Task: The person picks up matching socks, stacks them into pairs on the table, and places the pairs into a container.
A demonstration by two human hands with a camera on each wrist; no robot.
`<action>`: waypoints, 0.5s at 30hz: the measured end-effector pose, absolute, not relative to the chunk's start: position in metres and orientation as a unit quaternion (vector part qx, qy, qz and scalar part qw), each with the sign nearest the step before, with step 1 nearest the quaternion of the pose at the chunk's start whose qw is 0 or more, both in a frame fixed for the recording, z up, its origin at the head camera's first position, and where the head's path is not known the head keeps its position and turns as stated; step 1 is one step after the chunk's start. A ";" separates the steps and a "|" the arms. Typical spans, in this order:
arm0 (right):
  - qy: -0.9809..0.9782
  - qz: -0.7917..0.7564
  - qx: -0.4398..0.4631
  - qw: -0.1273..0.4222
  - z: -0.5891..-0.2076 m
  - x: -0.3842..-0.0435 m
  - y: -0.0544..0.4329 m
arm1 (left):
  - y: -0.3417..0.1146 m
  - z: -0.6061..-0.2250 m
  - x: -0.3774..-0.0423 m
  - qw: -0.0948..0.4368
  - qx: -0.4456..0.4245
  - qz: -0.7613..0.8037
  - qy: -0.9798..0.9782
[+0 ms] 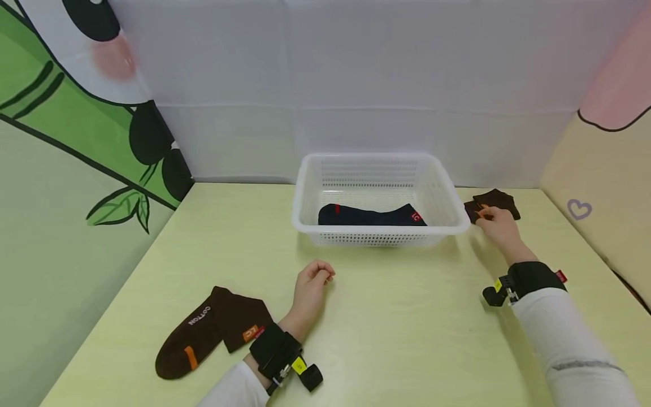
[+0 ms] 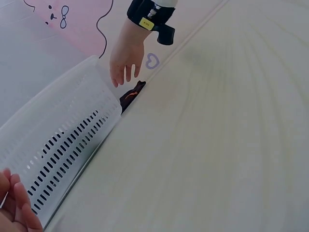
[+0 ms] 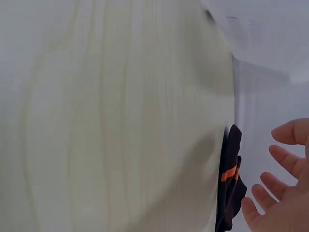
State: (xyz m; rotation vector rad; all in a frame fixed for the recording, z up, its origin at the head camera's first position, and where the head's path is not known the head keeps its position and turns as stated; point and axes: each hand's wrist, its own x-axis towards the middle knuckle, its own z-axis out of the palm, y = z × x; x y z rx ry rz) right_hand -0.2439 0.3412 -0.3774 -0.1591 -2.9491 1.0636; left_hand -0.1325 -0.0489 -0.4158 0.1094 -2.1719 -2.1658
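My right hand (image 1: 502, 229) hovers over a dark brown sock (image 1: 498, 200) with orange marks at the back right. In the right wrist view its fingers (image 3: 285, 157) are spread, apart from the folded sock (image 3: 228, 183). My left hand (image 1: 308, 291) hangs over the table in front of the basket, fingers loosely bent and holding nothing. Left of it lies another brown sock (image 1: 183, 342), folded over, with "COTTON" lettering and orange patches. A navy sock (image 1: 373, 217) with a red label lies inside the white basket (image 1: 381, 230).
The perforated basket stands at the back of the pale wooden table (image 1: 396, 333), close to a white sheet (image 1: 366, 85). A painted wall (image 1: 102, 271) borders the left side, and a cream wall (image 1: 610, 203) borders the right.
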 end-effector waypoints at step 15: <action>-0.973 0.189 0.006 -0.133 -0.398 -0.263 0.364 | -0.048 -0.421 -0.137 0.033 0.028 -0.706 -0.707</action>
